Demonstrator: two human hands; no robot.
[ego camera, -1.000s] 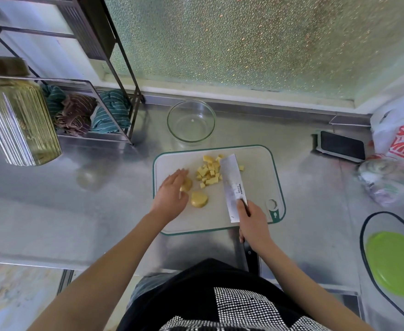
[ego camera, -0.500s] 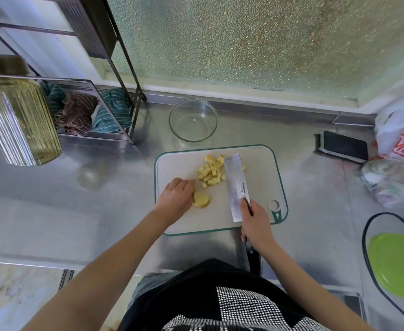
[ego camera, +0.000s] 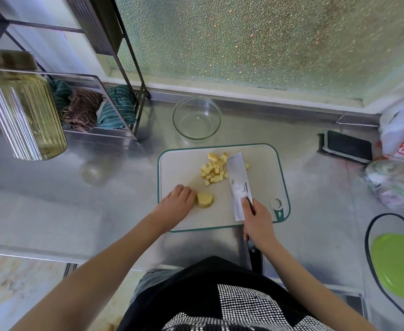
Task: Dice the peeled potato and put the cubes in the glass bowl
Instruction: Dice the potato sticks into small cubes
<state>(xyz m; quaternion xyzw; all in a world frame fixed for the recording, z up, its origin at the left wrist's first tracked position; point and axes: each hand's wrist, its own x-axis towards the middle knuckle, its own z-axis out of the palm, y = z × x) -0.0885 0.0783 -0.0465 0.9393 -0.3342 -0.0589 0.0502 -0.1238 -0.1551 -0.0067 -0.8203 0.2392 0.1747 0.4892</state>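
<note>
Head view looks down on a thick round potato piece (ego camera: 205,200) lying flat on the near left part of the cutting board (ego camera: 263,187). The left hand (ego camera: 178,203) rests just beside it with fingers curled, knuckles touching its left edge; whether the fingertips actually pinch it is hard to tell from this angle. Farther back on the board sits a loose pile of potato cubes (ego camera: 214,169), and one stray cube lies on the other side of the cleaver (ego camera: 239,185). The cleaver's blade lies flat-looking along the board, right of the pile. The right hand (ego camera: 257,220) is wrapped around its handle, with the forefinger stretched onto the blade. Beyond the board stands the glass bowl (ego camera: 196,118), with no cubes in it. A phone (ego camera: 346,145) lies to the right on the steel counter (ego camera: 77,187).
</note>
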